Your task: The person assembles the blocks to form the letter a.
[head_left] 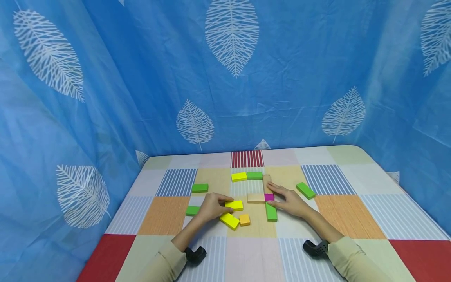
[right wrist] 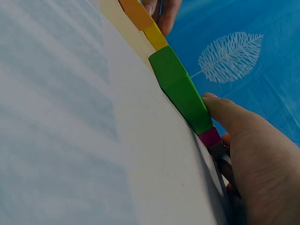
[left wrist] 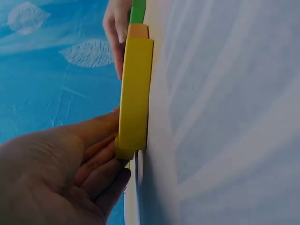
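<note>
My left hand (head_left: 210, 206) pinches a yellow block (head_left: 235, 205) by its left end, thumb in front and fingers behind. Just nearer to me lies a second yellow block (head_left: 230, 221), large in the left wrist view, with a small orange block (head_left: 244, 219) beside it. On the other side, my right hand (head_left: 291, 200) rests at a column of blocks. Its fingers lie over an upright plain wooden block (head_left: 266, 181), and the thumb touches the green block (head_left: 271, 212) near the magenta block (head_left: 269, 197). Another plain wooden block (head_left: 255, 198) extends left from the magenta one.
A yellow block (head_left: 239, 177) and a green block (head_left: 254, 176) form a row at the back. Loose green blocks lie left (head_left: 200, 188) and right (head_left: 305, 190), with another green block (head_left: 192, 210) by my left wrist. A patchwork cloth (head_left: 338, 217) covers the table; blue curtains (head_left: 282, 78) surround it.
</note>
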The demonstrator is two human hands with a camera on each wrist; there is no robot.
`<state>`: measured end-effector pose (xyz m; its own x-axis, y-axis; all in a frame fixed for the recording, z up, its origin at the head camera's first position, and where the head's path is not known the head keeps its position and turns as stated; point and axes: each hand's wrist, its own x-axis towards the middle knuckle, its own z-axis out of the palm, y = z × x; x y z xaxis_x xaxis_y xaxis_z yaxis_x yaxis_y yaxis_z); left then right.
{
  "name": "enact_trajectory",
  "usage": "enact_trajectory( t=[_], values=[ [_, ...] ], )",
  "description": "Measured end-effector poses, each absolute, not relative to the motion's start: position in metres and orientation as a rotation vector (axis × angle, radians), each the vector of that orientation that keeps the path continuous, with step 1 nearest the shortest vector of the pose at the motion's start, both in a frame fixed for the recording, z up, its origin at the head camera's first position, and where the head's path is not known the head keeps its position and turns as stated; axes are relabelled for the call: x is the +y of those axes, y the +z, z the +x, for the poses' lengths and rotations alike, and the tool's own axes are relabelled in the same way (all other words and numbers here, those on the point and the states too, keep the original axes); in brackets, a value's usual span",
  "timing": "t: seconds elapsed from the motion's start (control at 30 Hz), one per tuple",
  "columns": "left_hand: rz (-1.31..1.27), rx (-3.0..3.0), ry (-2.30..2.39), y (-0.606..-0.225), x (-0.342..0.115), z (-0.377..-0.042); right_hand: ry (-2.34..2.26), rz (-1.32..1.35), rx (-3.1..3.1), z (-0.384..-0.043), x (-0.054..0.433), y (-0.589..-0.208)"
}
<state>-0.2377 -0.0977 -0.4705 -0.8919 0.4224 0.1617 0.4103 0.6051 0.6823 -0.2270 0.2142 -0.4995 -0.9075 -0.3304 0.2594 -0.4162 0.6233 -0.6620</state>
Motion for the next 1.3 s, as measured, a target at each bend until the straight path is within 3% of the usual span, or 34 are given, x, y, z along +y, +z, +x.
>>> enact_trajectory(
  t=[1.3],
  values=[
    [0.741,2.882,1.211,-0.481,-0.079,-0.253,1.150,0.601,-2.747,-0.230,0.213,-0.502]
  ],
)
